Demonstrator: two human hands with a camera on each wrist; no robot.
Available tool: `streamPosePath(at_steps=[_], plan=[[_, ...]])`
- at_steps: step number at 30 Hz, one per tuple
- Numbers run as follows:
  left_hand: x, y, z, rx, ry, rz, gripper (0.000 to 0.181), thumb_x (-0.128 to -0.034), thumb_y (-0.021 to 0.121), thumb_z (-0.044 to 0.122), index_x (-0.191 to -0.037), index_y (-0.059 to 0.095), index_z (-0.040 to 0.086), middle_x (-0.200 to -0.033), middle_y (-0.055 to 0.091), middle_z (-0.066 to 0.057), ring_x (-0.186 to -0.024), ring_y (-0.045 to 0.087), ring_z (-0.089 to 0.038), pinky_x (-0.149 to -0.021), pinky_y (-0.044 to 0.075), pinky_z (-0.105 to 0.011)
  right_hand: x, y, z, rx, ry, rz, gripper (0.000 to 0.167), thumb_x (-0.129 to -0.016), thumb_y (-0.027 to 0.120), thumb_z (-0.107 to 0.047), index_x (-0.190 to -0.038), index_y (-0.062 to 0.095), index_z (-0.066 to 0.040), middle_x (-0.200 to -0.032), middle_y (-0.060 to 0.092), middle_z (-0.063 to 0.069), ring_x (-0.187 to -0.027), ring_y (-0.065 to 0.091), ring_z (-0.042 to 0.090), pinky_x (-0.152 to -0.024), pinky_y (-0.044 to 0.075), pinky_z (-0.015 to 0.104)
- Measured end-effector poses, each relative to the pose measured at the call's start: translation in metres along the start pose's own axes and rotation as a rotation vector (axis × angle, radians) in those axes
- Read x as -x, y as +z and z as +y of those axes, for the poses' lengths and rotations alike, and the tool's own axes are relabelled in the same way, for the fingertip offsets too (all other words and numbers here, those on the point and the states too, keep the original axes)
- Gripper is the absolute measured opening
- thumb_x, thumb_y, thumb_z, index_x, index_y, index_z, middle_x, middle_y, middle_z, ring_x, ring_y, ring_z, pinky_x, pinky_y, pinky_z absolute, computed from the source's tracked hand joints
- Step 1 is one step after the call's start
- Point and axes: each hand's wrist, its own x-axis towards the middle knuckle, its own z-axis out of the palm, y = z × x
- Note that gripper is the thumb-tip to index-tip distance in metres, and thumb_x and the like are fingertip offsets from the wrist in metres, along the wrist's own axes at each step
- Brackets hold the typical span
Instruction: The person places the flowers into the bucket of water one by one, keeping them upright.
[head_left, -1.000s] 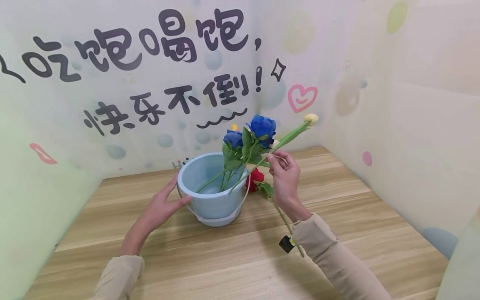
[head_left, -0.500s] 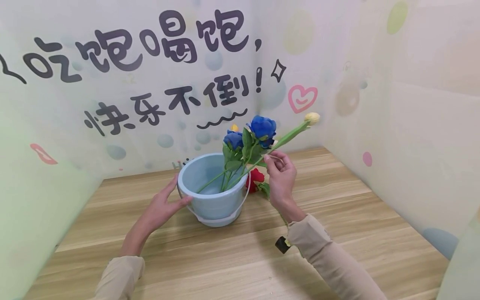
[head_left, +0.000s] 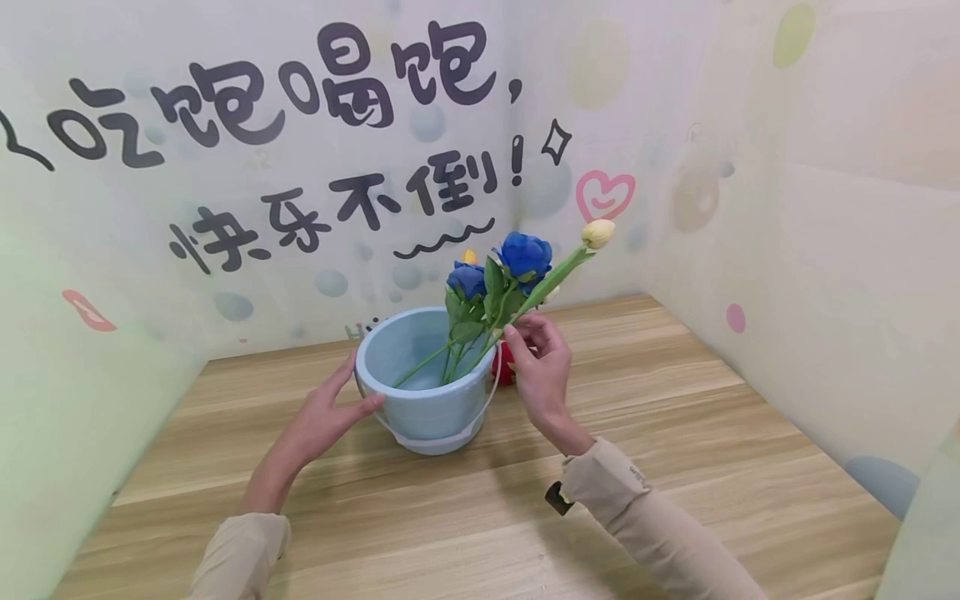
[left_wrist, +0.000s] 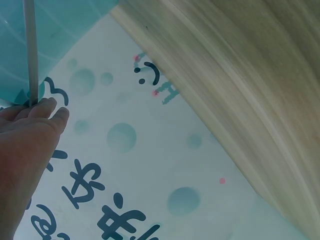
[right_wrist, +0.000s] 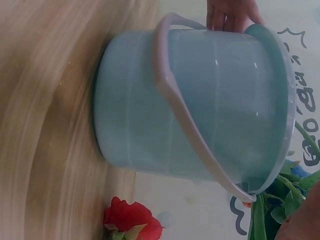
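A light blue bucket [head_left: 435, 417] stands upright on the table, several green stems leaning inside it. My left hand [head_left: 322, 421] rests against its left side, thumb along the front of the rim. From the left wrist view, the fingertips of this hand [left_wrist: 42, 112] lie beside the bucket's pale handle [left_wrist: 31, 50]. At the right rim my right hand [head_left: 545, 367] pinches the stem of a pale yellow tulip [head_left: 597, 234], whose lower stem slants into the bucket. Blue flowers [head_left: 525, 255] lean beside it. In the right wrist view this hand [right_wrist: 302, 220] shows only partly.
A red flower [right_wrist: 132, 219] lies on the table [head_left: 720, 467] to the bucket's right, mostly hidden behind my right hand in the head view. Near my right cuff is a small black object [head_left: 557, 498]. Printed walls [head_left: 300, 167] enclose the back and sides.
My right hand has moved left and closer to the rim. The tulip's head has shifted left, and its stem end has passed from over the rim into the bucket. The left hand stays still.
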Motion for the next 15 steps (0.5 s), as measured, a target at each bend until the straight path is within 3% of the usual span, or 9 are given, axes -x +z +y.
streamPosePath(at_steps=[10,15], plan=[[0.001,0.0,0.001,-0.006,-0.003,0.002,0.088,-0.0992,0.067,0.047,-0.168,0.017,0.024,-0.17,0.022,-0.013,-0.152,0.019,-0.047,-0.11,0.025,-0.077,0.009,0.006,0.004,0.036,-0.031,-0.097,0.014,-0.097,0.067,0.004,-0.109,0.063,0.01,-0.09,0.069,0.023,-0.072,0.058,0.017,-0.061,0.045,0.018],[0.001,0.0,0.0,-0.01,-0.006,0.001,0.088,-0.0991,0.067,0.048,-0.168,0.017,0.025,-0.17,0.022,-0.013,-0.152,0.019,-0.048,-0.11,0.025,-0.077,0.011,0.006,0.006,0.055,-0.041,-0.135,0.014,-0.098,0.066,0.004,-0.11,0.063,0.009,-0.089,0.069,0.023,-0.068,0.057,0.02,-0.057,0.046,0.019]])
